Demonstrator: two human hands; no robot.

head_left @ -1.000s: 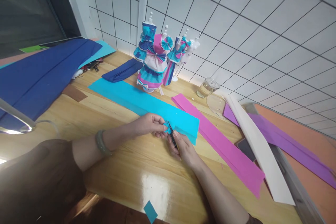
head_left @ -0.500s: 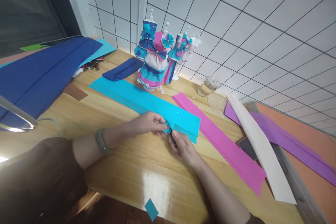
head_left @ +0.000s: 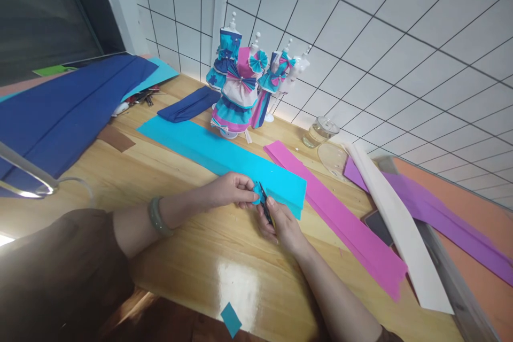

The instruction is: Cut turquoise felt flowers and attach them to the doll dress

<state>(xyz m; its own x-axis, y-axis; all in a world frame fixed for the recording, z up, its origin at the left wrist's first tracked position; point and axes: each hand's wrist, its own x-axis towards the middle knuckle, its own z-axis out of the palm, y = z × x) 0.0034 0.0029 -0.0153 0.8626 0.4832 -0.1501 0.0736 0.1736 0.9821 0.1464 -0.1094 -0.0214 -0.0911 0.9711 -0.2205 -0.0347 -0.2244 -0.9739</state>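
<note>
Between its thumb and fingers my left hand (head_left: 234, 189) pinches a small blue piece of crepe paper (head_left: 256, 192). My right hand (head_left: 282, 222) is closed round the handles of dark scissors (head_left: 265, 204), mostly covered by the fingers. Their blades point up beside the blue piece, slightly parted; whether they touch it I cannot tell. Both hands hover over the near edge of a long bright blue crepe paper strip (head_left: 224, 147). A small teal paper diamond (head_left: 231, 320) lies at the table's front edge.
Several mini dress forms (head_left: 240, 85), most in paper dresses, stand against the tiled wall. A glass jar (head_left: 320, 132) is to their right. Pink paper (head_left: 336, 214), white paper (head_left: 401, 230) and purple paper (head_left: 433, 208) lie rightward. Dark blue paper (head_left: 76, 101) covers the left.
The scissor blades have moved from on the blue piece to beside it, and more of them shows. My right hand has shifted slightly. The left hand keeps its pinch.
</note>
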